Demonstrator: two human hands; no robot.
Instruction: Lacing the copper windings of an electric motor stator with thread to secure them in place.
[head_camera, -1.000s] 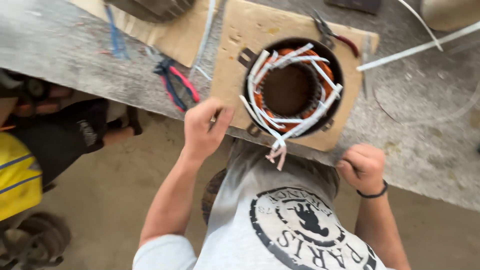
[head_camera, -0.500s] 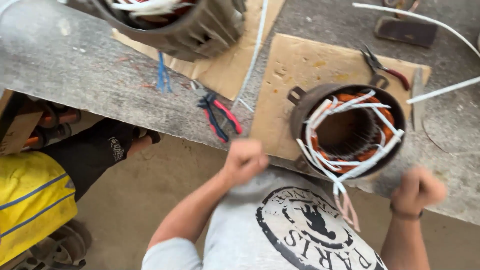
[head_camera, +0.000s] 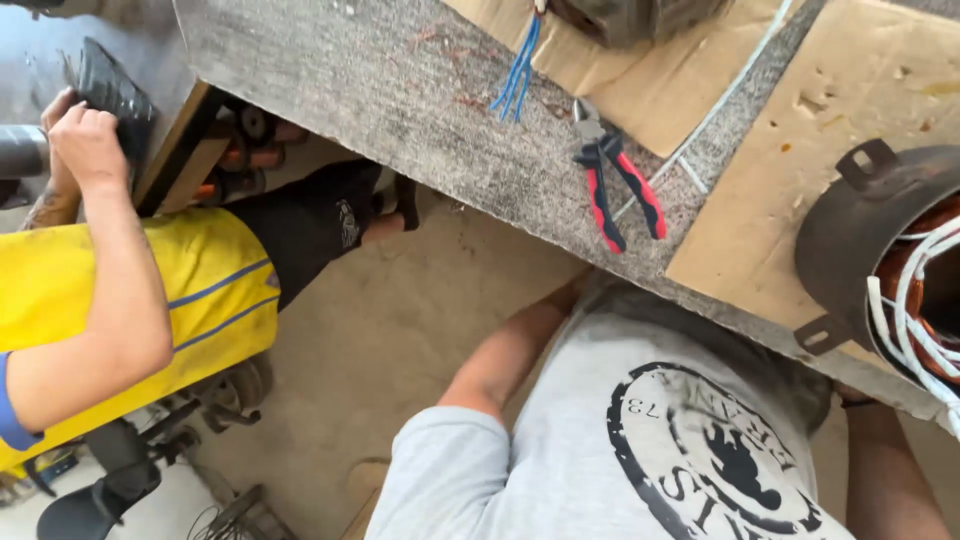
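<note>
My left forearm (head_camera: 510, 350) reaches up to the near edge of the grey worktable (head_camera: 400, 110), and the hand itself is hidden under that edge. My right forearm (head_camera: 890, 470) rises at the lower right. A dark band sits at its wrist, and this hand is hidden below the table too. Nearest my left arm, red-and-black pliers (head_camera: 618, 188) lie on the table. At the right edge a dark motor stator (head_camera: 850, 250) with white sleeved leads and copper windings stands on a cardboard sheet (head_camera: 860, 90).
A bundle of blue wires (head_camera: 518, 65) and a second motor housing (head_camera: 640, 15) lie at the far side. A white cable (head_camera: 720, 100) crosses the cardboard. On the left a co-worker in a yellow shirt (head_camera: 120, 290) grips a dark ribbed object (head_camera: 105, 90).
The view has swung left and closer. My fists, seen earlier at the table's near edge, have gone out of sight under it. The co-worker's arm has come into view.
</note>
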